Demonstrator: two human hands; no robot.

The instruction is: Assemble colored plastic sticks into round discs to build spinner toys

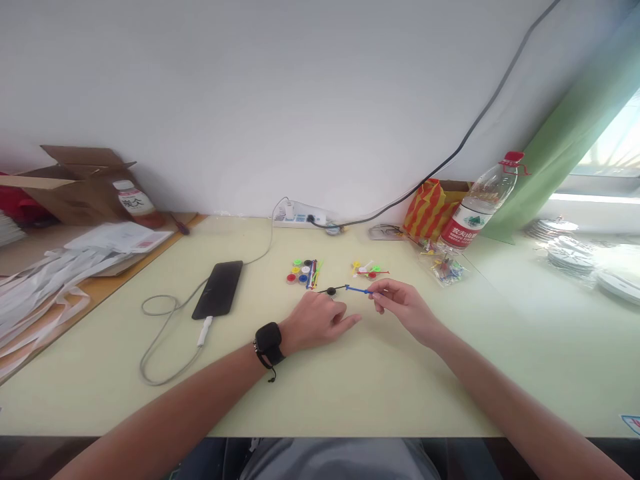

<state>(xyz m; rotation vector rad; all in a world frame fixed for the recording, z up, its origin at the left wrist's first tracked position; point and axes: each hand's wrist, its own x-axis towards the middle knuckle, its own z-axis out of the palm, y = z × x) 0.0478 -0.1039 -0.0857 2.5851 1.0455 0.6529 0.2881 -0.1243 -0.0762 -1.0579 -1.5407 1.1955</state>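
With my right hand [404, 308] I pinch one end of a thin blue plastic stick [358, 290]; its flared tip points left, at the end of a thin black plastic stick [339, 289] bearing a round black disc [331, 291], beyond my left hand [315, 321].

Over the desk [360, 393], the right hand [403, 307] pinches a blue stick [357, 290]; the left hand [317, 320] is beside a black piece [331, 291]. A phone [218, 290] lies left.

A desk [390, 393] with a phone [218, 290] and power strip [299, 219] beside a green curtain [557, 143] suggests a home or office.
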